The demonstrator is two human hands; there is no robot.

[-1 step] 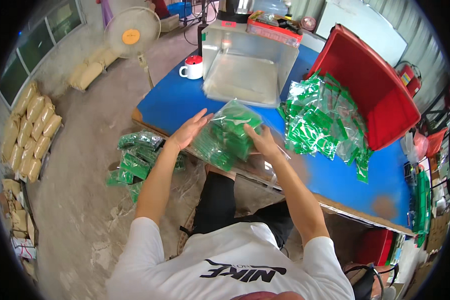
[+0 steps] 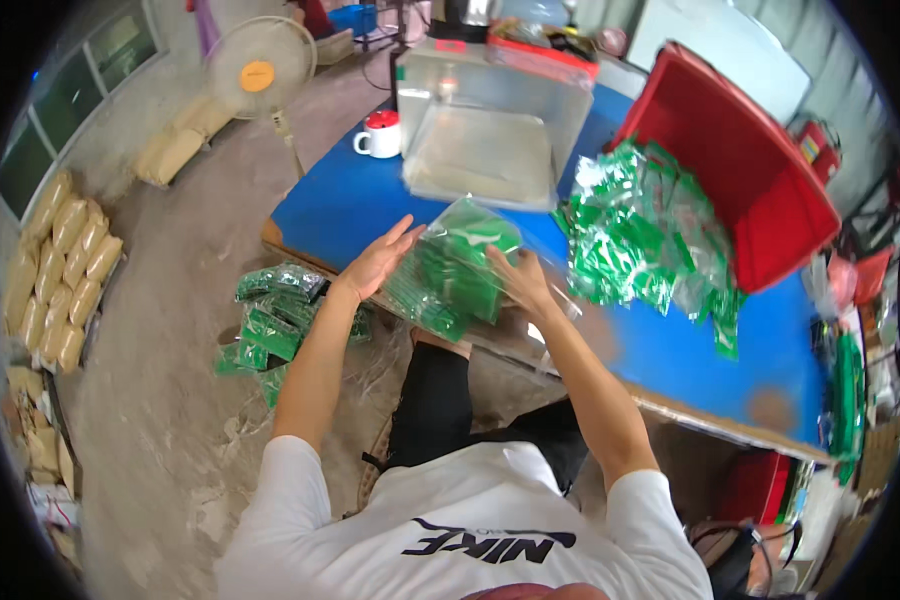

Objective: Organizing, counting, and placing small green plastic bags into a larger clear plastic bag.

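A clear plastic bag [image 2: 472,212] with green packets [image 2: 458,285] in it stands between my hands at the table's near edge. My left hand [image 2: 378,262] is open along the bag's left side, its fingers stretched out. At the right, my right hand [image 2: 522,280] is closed on the bag, the thumb lying on the green packets; some of its fingertips are hidden. Beyond it, a heap of loose green-and-clear packets [image 2: 635,235] spills from a tipped red bin [image 2: 760,170] onto the blue table [image 2: 715,400].
Filled green bags [image 2: 273,330] lie on the floor left of my legs. On the table stand a red-and-white mug [image 2: 380,135] and a clear box [image 2: 480,150]. A standing fan [image 2: 258,75] and stacked tan sacks [image 2: 60,270] are farther left.
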